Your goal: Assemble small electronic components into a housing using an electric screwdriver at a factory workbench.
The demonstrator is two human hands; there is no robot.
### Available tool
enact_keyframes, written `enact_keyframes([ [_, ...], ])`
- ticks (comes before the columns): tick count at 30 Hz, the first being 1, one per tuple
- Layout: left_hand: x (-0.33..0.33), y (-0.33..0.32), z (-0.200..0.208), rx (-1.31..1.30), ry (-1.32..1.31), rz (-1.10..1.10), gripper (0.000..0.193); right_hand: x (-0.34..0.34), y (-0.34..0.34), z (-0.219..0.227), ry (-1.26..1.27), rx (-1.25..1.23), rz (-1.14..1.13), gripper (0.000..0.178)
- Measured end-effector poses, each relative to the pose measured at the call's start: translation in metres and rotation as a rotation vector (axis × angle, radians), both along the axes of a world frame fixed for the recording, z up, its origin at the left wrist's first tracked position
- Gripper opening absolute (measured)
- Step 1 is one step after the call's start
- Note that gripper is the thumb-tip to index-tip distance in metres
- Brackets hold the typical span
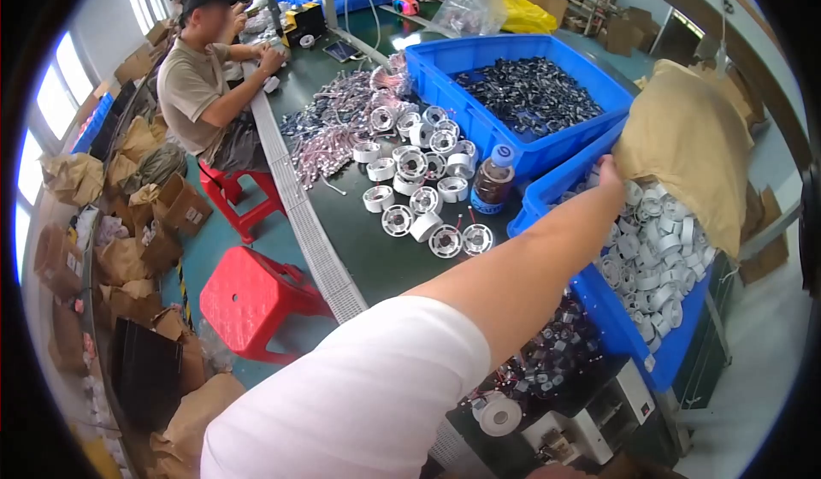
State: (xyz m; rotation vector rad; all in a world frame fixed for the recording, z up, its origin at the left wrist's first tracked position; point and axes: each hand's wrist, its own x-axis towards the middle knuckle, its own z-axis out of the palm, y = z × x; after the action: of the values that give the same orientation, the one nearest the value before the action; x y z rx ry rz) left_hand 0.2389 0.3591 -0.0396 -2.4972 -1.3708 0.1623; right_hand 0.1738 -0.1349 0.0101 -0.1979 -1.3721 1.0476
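Note:
My left arm, in a white sleeve, stretches across the table to a blue bin (pixel 605 315) heaped with white plastic ring-shaped parts (pixel 654 261). At the bin's far side my left hand (pixel 609 174) meets the edge of a tan sack (pixel 684 137) that leans over the parts. Its fingers are hidden, so its grip does not show. Only a sliver of what looks like my right hand (pixel 558 471) appears at the lower edge, beside a small white bench machine (pixel 590 432). A round white part with wires (pixel 497 414) lies near that machine.
White round housings (pixel 412 164) stand grouped on the green table, beside a drink bottle (pixel 493 181) and bundled wires (pixel 329 128). Another blue bin (pixel 432 73) holds small black parts. Small dark parts (pixel 560 351) lie under my arm. Red stools (pixel 244 299) and a seated co-worker (pixel 201 85) are left.

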Motion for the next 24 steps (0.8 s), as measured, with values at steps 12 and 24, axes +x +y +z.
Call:
enact_keyframes([
  [12, -0.021, -0.048, 0.029, -0.068, -0.024, -0.064, 0.032, -0.006, -0.017, -0.001, 0.027, -0.064, -0.01, 0.064],
  [24, -0.147, -0.192, 0.108, -0.217, -0.744, -0.432, 0.03, -0.018, -0.022, -0.003, 0.151, -0.078, -0.027, 0.058],
])
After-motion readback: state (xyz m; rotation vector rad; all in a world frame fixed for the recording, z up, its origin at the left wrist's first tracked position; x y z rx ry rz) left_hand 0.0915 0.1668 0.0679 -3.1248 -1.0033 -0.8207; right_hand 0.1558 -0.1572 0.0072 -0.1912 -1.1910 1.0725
